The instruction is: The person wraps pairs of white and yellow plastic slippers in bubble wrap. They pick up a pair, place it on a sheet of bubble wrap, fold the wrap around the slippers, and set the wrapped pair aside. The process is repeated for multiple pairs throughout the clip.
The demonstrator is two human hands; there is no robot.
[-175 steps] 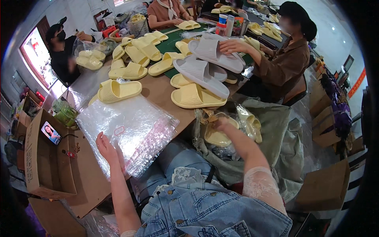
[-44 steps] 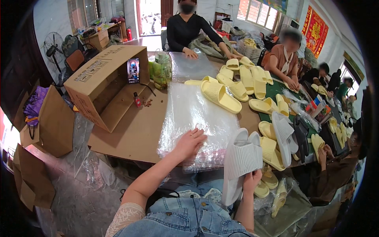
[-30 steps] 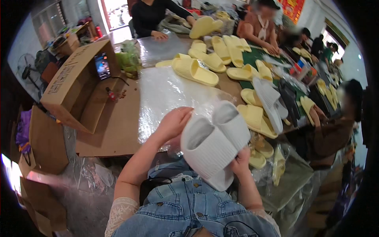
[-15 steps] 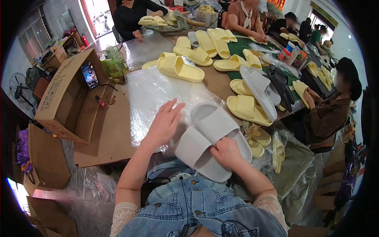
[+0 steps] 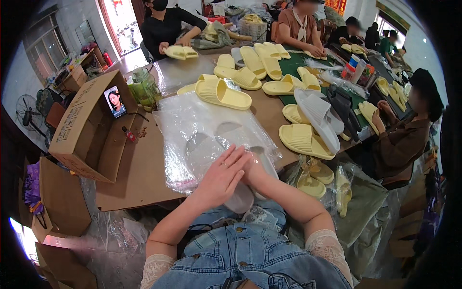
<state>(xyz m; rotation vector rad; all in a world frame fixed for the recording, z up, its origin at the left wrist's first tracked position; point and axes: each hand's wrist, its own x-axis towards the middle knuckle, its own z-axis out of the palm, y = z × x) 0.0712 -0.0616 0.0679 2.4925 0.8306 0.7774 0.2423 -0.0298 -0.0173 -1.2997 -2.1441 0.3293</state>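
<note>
A pair of light grey slippers (image 5: 239, 198) lies at the table's near edge, toe ends under the clear film of a plastic bag (image 5: 180, 161) and heel ends sticking out toward me. My left hand (image 5: 222, 176) rests over the slippers at the bag's near side, fingers stretched out and holding nothing. Against it, my right hand (image 5: 255, 171) reaches in from the right over the same pair. Its fingers are hidden behind the left hand, so its grip does not show.
Yellow slippers (image 5: 224, 94) lie beyond the bag, with more to the right beside a white slipper (image 5: 315, 115). At left, an open cardboard box (image 5: 91, 139) holds a lit phone (image 5: 115, 102). A green jug (image 5: 143, 89) stands behind it. Several people work around the table.
The grey slippers have moved left, their toe ends now under the bag's film. My hands have come together over them. Across the table, a person has lowered a yellow pair.
</note>
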